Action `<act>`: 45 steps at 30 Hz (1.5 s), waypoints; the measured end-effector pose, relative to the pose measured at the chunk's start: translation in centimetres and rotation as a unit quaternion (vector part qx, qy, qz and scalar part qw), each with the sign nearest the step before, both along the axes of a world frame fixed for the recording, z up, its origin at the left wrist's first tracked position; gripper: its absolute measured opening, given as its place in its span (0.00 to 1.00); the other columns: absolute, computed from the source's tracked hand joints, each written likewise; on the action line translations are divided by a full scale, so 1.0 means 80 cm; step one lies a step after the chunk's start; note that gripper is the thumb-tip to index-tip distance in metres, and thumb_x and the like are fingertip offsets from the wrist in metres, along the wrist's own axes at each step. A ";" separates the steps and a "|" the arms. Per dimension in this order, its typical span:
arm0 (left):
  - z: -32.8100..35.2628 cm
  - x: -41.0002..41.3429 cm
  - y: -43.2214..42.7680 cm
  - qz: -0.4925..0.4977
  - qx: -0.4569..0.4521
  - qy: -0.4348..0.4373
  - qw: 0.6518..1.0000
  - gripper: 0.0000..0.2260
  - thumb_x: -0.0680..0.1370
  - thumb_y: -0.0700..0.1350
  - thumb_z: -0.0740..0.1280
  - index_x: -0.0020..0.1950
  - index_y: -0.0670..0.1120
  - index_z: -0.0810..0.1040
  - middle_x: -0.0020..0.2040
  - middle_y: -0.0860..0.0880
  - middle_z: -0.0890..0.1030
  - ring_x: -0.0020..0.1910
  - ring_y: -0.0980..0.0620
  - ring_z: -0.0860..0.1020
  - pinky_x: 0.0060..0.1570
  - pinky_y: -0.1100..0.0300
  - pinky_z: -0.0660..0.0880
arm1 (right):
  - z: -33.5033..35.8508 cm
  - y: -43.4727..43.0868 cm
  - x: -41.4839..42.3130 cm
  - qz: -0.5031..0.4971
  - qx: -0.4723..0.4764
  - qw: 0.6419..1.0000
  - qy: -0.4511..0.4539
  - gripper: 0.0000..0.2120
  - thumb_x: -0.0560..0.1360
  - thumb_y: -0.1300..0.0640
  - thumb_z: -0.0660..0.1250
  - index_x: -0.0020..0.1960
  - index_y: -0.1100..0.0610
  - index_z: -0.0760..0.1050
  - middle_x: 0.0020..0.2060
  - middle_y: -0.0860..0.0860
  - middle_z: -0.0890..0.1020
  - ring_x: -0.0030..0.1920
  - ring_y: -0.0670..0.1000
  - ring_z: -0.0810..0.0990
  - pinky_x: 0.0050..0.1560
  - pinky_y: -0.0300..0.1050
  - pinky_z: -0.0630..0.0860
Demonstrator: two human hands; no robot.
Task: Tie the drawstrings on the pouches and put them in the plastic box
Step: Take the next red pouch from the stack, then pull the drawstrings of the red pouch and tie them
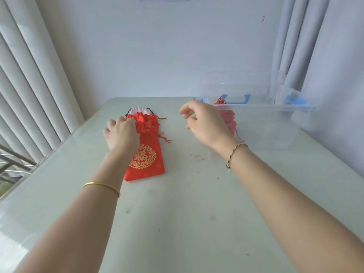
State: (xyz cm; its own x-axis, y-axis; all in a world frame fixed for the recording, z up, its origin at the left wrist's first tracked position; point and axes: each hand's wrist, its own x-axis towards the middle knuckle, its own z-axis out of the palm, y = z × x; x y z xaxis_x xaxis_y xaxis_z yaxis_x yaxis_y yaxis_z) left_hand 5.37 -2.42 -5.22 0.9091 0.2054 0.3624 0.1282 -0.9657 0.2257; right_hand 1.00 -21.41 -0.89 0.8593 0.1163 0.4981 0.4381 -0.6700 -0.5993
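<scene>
The left hand point(122, 134) seems to pinch the gathered neck of the red pouch point(146, 160). The right hand point(205, 125) hovers empty, fingers loosely curled, beside the plastic box point(275, 107).

Left hand point(122, 133) grips pouch point(146, 154); right hand point(204, 123) relaxed.

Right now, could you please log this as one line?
left hand grips red pouch; right hand hovers empty; plastic box holds second pouch

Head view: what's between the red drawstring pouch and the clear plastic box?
In the head view, only the right hand, loosely curled and holding nothing, over pale tabletop scattered with tiny red specks.
</scene>
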 end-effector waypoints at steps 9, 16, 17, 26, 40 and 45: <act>0.002 -0.001 0.008 -0.085 -0.034 -0.048 0.995 0.08 0.75 0.39 0.63 0.49 0.46 0.81 0.51 0.42 0.79 0.56 0.39 0.71 0.54 0.51 0.65 | -0.038 0.000 0.001 0.003 0.042 0.997 0.062 0.14 0.74 0.67 0.56 0.55 0.60 0.76 0.43 0.47 0.76 0.46 0.54 0.79 0.39 0.37 0.71; 0.052 -0.056 -0.042 -0.374 -0.269 -0.040 0.887 0.09 0.75 0.38 0.67 0.44 0.52 0.78 0.39 0.55 0.78 0.34 0.64 0.73 0.38 0.72 0.69 | -0.038 -0.021 -0.018 0.075 0.051 0.986 0.137 0.28 0.72 0.61 0.68 0.70 0.55 0.64 0.65 0.50 0.71 0.65 0.46 0.69 0.63 0.39 0.67; 0.056 -0.064 -0.052 -0.393 -0.289 -0.042 0.872 0.10 0.75 0.38 0.67 0.44 0.54 0.78 0.38 0.56 0.77 0.33 0.63 0.72 0.38 0.71 0.70 | -0.036 -0.030 -0.021 0.085 0.058 0.983 0.149 0.26 0.72 0.61 0.68 0.68 0.55 0.66 0.63 0.51 0.73 0.63 0.45 0.71 0.63 0.40 0.68; 0.046 -0.073 -0.120 -0.414 -0.376 0.024 0.829 0.12 0.74 0.44 0.69 0.58 0.50 0.76 0.52 0.52 0.80 0.47 0.60 0.78 0.46 0.70 0.74 | -0.003 -0.121 -0.051 0.066 0.059 0.988 0.128 0.05 0.72 0.65 0.68 0.47 0.64 0.77 0.43 0.57 0.82 0.42 0.48 0.79 0.50 0.47 0.76; 0.027 -0.052 -0.122 -0.381 -0.403 0.045 0.831 0.03 0.75 0.41 0.68 0.44 0.48 0.78 0.43 0.49 0.82 0.39 0.58 0.79 0.41 0.69 0.75 | -0.012 -0.156 -0.036 0.002 0.007 0.975 0.221 0.06 0.76 0.61 0.64 0.44 0.62 0.77 0.30 0.51 0.79 0.21 0.42 0.72 0.23 0.34 0.65; 0.027 -0.048 -0.115 -0.348 -0.265 0.016 0.899 0.06 0.77 0.44 0.66 0.53 0.47 0.78 0.37 0.56 0.75 0.35 0.60 0.72 0.36 0.70 0.68 | -0.007 -0.168 -0.039 0.014 0.022 0.977 0.212 0.12 0.78 0.61 0.60 0.39 0.56 0.78 0.29 0.52 0.78 0.22 0.42 0.72 0.24 0.33 0.66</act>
State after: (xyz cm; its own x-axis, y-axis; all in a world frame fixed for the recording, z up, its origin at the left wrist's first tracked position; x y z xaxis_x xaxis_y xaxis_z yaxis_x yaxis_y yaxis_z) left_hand 1.53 -11.60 -3.06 0.8923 -0.2823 0.3522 -0.4513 -0.5726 0.6845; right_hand -2.11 -34.81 -1.45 0.9862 0.1293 0.1034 0.1622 -0.6300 -0.7595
